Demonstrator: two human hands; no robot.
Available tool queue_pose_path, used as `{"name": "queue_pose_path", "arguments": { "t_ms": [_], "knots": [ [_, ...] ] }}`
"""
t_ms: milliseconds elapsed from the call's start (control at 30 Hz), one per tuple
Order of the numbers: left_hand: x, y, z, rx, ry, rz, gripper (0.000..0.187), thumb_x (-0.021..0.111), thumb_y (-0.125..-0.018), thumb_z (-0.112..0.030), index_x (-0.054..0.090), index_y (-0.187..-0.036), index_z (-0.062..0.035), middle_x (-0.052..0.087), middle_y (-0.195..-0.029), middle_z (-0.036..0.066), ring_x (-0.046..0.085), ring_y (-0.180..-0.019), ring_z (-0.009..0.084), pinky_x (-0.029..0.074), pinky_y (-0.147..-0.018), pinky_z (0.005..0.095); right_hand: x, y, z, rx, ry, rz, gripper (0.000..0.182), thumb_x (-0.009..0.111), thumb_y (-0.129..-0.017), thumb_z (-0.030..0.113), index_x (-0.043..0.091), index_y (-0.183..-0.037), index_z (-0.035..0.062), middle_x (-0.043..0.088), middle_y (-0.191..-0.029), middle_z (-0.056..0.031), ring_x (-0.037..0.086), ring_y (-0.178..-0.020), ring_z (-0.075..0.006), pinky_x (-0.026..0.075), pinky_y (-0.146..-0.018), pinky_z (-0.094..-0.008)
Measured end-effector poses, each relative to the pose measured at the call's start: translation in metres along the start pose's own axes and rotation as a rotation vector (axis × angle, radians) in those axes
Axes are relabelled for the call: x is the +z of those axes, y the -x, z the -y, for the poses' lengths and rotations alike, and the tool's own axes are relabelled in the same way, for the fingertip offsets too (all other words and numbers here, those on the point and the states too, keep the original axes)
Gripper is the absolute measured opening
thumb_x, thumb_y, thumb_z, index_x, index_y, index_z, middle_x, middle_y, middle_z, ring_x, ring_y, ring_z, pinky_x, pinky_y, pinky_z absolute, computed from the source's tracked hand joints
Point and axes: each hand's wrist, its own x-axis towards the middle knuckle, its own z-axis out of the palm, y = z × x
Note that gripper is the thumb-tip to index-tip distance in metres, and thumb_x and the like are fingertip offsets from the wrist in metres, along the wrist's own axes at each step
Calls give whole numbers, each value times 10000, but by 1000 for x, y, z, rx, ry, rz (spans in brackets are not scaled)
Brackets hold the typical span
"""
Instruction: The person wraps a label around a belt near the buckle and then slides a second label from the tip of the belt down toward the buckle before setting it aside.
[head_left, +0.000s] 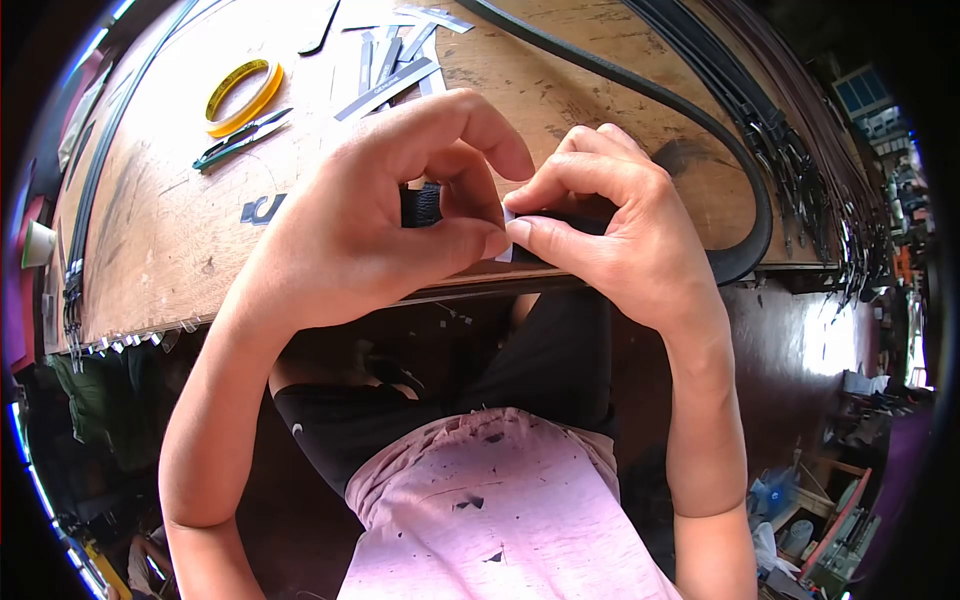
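Observation:
My right hand [625, 215] pinches a small white slip [507, 245] between thumb and index finger, right at a dark strap. Facing it, my left hand [350, 215] has its thumb pressed to a bent finger at the same slip, with its index finger arched above. Through the gap in my left hand shows a black textured piece [427, 203] of the strap. From under my right hand a long black belt strap [742, 258] loops round to the right and back across the bench. Fingers hide most of the contact between slip and strap.
On the wooden bench [150, 235] lie a yellow tape roll [240, 128], green-handled thread snips [240, 142], printed label strips [390, 90] and a black cut-out piece [262, 208]. Bundled black straps [740, 85] with buckles hang over the right edge. My lap is below the front edge.

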Motion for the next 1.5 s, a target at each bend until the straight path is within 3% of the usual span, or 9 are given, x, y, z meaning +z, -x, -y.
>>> {"name": "queue_pose_path", "arguments": {
  "t_ms": [100, 167, 767, 1033, 1500],
  "knots": [
    [2, 0, -2, -16, -41, 24, 345, 712, -836, 108, 630, -1153, -2, 665, -965, 24, 684, -885, 113, 526, -813, 275, -1, 0, 1, 4, 5, 3, 112, 799, -800, 151, 760, -844, 55, 663, -792, -44, 589, -880, -234, 473, -874, -376],
    [4, 0, -1, -29, -72, 33, 342, 706, -833, 113, 634, -1148, -1, 667, -964, 23, 687, -884, 113, 525, -813, 276, -2, 0, 0, -24, 42, 20, 128, 819, -794, 74, 768, -900, 24, 609, -803, -15, 554, -870, -155, 467, -758, -295],
    [9, 0, -1, 73, -223, -34, 277, 705, -821, 111, 665, -1068, -8, 687, -901, 22, 701, -845, 113, 521, -774, 273, -2, 1, 1, -20, 54, 20, 154, 827, -781, 71, 741, -895, 14, 587, -813, -20, 556, -875, -161, 467, -746, -294],
    [9, -4, 6, 254, -310, -48, 275, 704, -763, 136, 684, -993, -14, 687, -860, 50, 713, -777, 160, 538, -699, 291, -1, 1, 0, -26, 65, 19, 168, 825, -774, 71, 730, -898, 9, 565, -821, -25, 553, -866, -164, 465, -738, -292],
    [8, -5, 6, 315, -356, -45, 263, 708, -739, 148, 673, -952, -1, 673, -847, 71, 700, -797, 221, 553, -714, 332, -1, 1, -1, -25, 59, 35, 160, 835, -784, 80, 735, -891, 15, 554, -812, -18, 541, -860, -153, 464, -740, -288]
  ]
}}
